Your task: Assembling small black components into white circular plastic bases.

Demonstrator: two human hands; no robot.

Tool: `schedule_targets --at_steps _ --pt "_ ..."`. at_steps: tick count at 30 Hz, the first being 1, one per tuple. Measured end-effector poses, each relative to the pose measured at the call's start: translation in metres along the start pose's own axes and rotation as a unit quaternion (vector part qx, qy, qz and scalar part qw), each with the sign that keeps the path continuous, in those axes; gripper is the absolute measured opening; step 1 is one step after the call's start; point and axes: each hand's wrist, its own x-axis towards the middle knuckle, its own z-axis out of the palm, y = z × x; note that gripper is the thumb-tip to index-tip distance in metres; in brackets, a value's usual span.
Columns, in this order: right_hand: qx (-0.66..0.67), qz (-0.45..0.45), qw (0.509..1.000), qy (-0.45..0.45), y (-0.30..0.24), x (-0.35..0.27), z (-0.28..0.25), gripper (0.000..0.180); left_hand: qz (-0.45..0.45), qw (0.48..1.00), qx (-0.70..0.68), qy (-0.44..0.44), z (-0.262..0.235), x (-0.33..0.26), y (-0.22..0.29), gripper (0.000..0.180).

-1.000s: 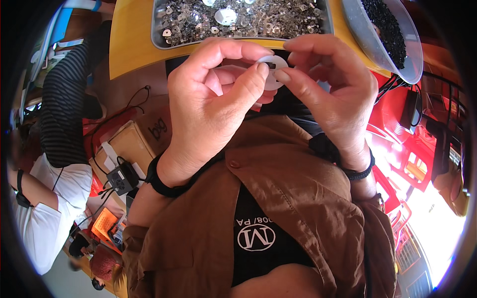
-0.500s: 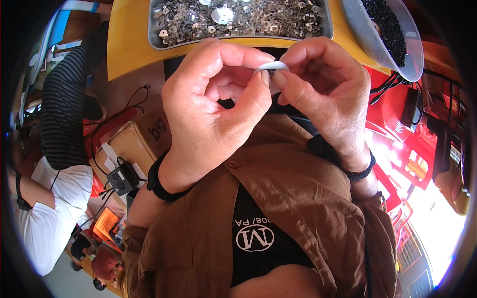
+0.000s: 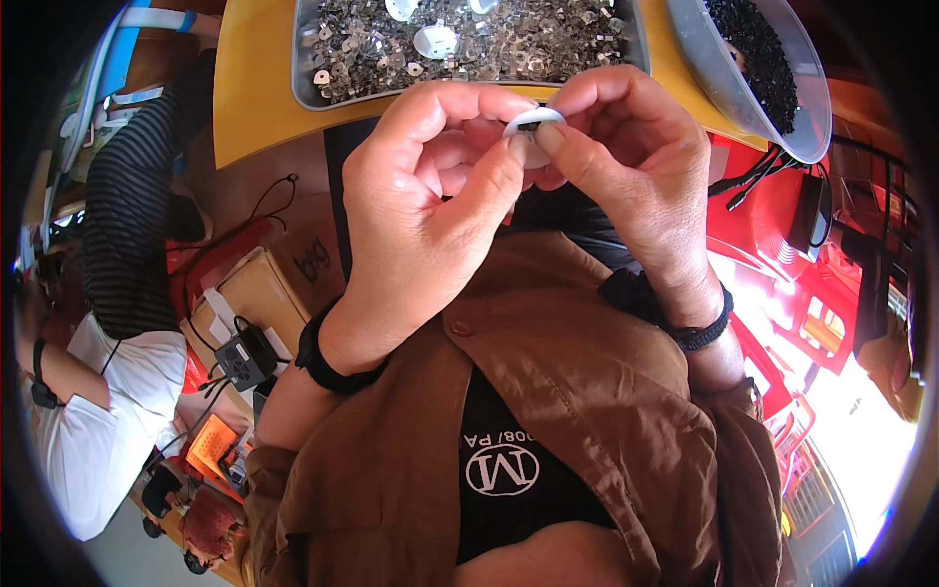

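Head view: one small white disc [image 3: 539, 115], with a dark patch at its middle (slot or insert, cannot tell which), tilted, positioned between the tray's near edge and the wearer's chest. One left hand [image 3: 425, 191], fingers curled, pinching the disc's left side between thumb and forefinger. One right hand [image 3: 636, 161], likewise curled, grasping the disc's right side, thumb across its face. One black wristband [image 3: 328, 357] on the left wrist; one dark braided band [image 3: 704, 335] on the right. One grey metal tray [image 3: 297, 59], holding many small shiny pieces [image 3: 509, 54] and several white discs [image 3: 435, 41], set on a yellow tabletop [image 3: 249, 93]. One translucent bowl [image 3: 814, 112], at the tray's right, containing small black pieces [image 3: 758, 73]. One cardboard box [image 3: 256, 289], lower left, near a black device [image 3: 246, 357] with cables.
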Motion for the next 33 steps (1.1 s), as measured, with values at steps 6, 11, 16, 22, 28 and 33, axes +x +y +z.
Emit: schedule_targets --at_steps 6,11,16,22,28,33 --pt "-0.016 -0.018 0.999 -0.035 -0.006 -0.004 0.004 0.016 -0.036 0.998 0.036 -0.029 -0.008 -0.003 0.003 0.014" --pt "-0.058 -0.034 0.997 -0.026 -0.006 -0.003 0.005 0.013 0.056 0.994 0.085 -0.031 -0.010 -0.001 -0.001 0.012" --pt "-0.054 -0.056 0.997 -0.007 -0.002 -0.003 0.007 0.010 0.078 0.992 0.102 -0.007 -0.007 0.000 -0.006 0.014" --pt "-0.075 -0.090 0.992 0.039 0.005 0.002 0.006 0.015 0.062 0.997 0.049 0.025 -0.001 0.004 -0.002 0.025" --pt "-0.201 -0.196 0.959 0.030 -0.004 0.000 0.011 0.022 0.084 0.987 0.129 0.047 -0.002 0.001 0.002 0.025" --pt "-0.268 -0.179 0.947 0.017 -0.008 -0.002 0.012 0.025 0.130 0.970 0.204 0.003 -0.005 0.001 0.002 0.027"
